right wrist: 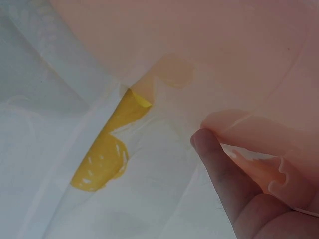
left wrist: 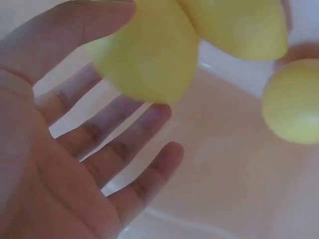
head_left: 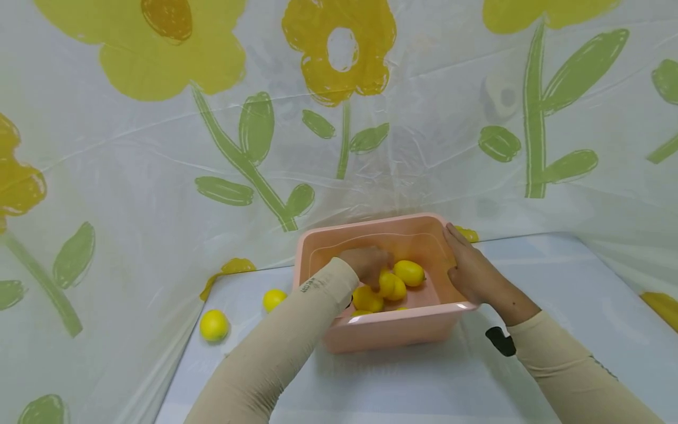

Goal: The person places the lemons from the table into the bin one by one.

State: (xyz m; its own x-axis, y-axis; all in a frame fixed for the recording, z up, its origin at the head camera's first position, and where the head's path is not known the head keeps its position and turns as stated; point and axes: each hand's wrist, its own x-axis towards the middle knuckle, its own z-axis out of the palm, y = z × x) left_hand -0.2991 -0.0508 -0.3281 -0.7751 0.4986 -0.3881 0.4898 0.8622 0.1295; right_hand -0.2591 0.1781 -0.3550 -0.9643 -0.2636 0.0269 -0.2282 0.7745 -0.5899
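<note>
A pink plastic basin [head_left: 392, 333] stands on the white table with several yellow lemons [head_left: 409, 273] inside it. My left hand [head_left: 367, 264] reaches down into the basin. In the left wrist view, a lemon [left wrist: 149, 55] lies between its thumb and fingers [left wrist: 124, 154], touching another lemon [left wrist: 244, 27]. A further lemon [left wrist: 296, 102] sits apart on the basin floor. My right hand [head_left: 477, 277] holds the basin's right side at the rim. Seen from the right wrist, a finger [right wrist: 219, 164] presses the outside of the pink wall [right wrist: 239, 59].
Two lemons lie on the table left of the basin: one [head_left: 214, 325] farther out, another [head_left: 273, 300] beside the left forearm. A flower-print sheet [head_left: 424, 147] hangs behind the table. A black object [head_left: 500, 341] shows by the right wrist.
</note>
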